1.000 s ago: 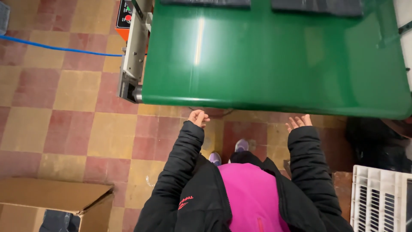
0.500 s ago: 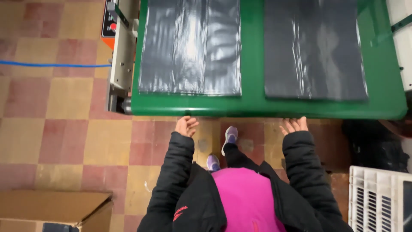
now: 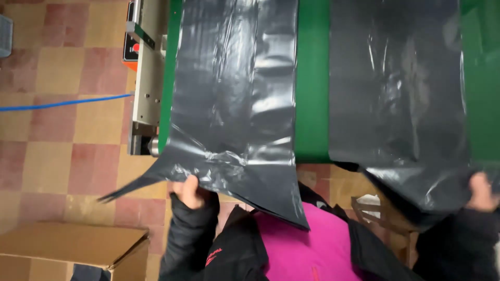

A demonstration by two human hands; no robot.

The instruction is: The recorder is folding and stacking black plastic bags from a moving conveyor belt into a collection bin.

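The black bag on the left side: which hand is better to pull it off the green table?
Probably the left hand. It already grips the left black bag's bottom edge, hanging off the green table. The right hand is busy holding the other black bag.

The fingers of the left hand [image 3: 188, 193] were tucked under the near edge of the left black plastic sheet [image 3: 234, 104], so only knuckles and thumb showed. The right hand [image 3: 482, 191] was blurred, its fingertips lost behind the right black plastic sheet [image 3: 396, 88]. Both sheets ran off the top edge, beyond the fingers. The green table [image 3: 312, 78] lay mostly covered. The cardboard box [image 3: 73, 250], left of the left fingers, was cut by the bottom edge.
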